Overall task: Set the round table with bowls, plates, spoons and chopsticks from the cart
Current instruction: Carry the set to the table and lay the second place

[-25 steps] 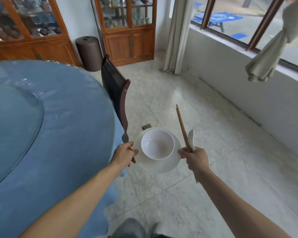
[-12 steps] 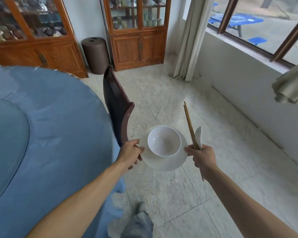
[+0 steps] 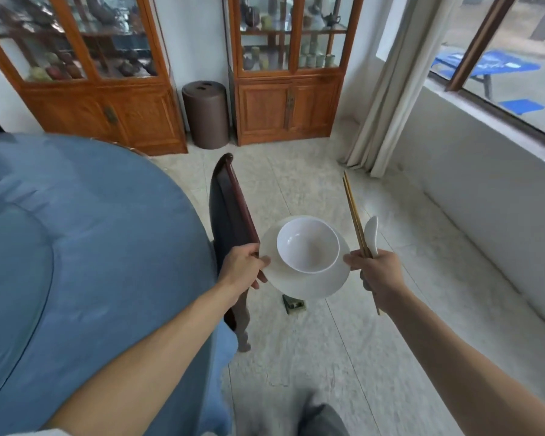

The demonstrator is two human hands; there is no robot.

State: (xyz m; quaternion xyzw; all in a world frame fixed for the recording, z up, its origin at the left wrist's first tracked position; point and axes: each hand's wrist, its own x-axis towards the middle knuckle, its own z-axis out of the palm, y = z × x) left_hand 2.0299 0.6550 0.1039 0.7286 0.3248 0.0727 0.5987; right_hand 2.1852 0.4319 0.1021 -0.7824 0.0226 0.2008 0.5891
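The round table [image 3: 76,247] fills the left side. A chair [image 3: 230,221] stands just beside its right edge. To the right of the chair, above the floor, is the plate [image 3: 312,284], and the bowl [image 3: 308,244] sits on it. The left hand [image 3: 244,269] holds the plate at its left rim. The right hand [image 3: 379,273] is at the right rim and holds the chopsticks [image 3: 354,215] and the spoon [image 3: 372,234], the spoon right of the chopsticks. Behind, two cabinets [image 3: 287,111] stand at the wall with a bin [image 3: 205,114] between them.
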